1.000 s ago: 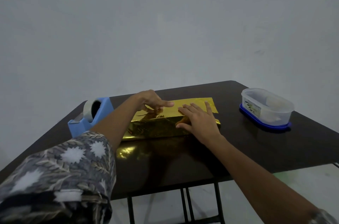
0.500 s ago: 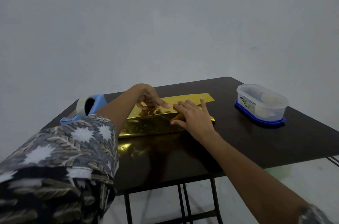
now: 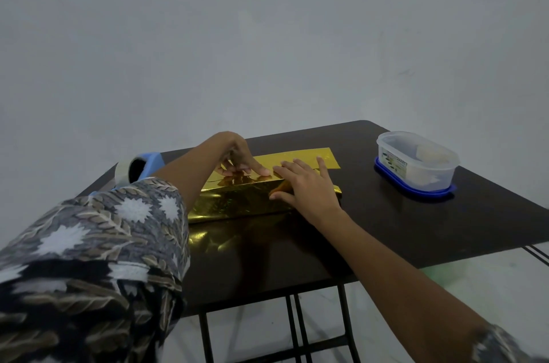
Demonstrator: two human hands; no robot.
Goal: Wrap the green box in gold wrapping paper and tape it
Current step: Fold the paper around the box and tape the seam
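The box is covered by shiny gold wrapping paper (image 3: 237, 202) and lies lengthwise in the middle of the dark table (image 3: 386, 229); no green shows. A loose flap of the gold paper sticks out flat behind it toward the far right. My left hand (image 3: 240, 159) presses fingertips and thumb onto the top of the wrapped box near its middle. My right hand (image 3: 306, 184) lies flat with spread fingers on the right part of the top, thumb down the front face. A blue tape dispenser (image 3: 139, 168) stands at the table's far left, partly behind my left arm.
A clear plastic tub with a blue lid under it (image 3: 416, 163) stands at the far right of the table. Bare dark tabletop lies in front of the box and between box and tub. The table's front edge is near my elbows; black legs show below.
My left hand's fingers have drawn closer to my right hand on the box top. The view has shifted a little; the box, paper and right hand stay in place.
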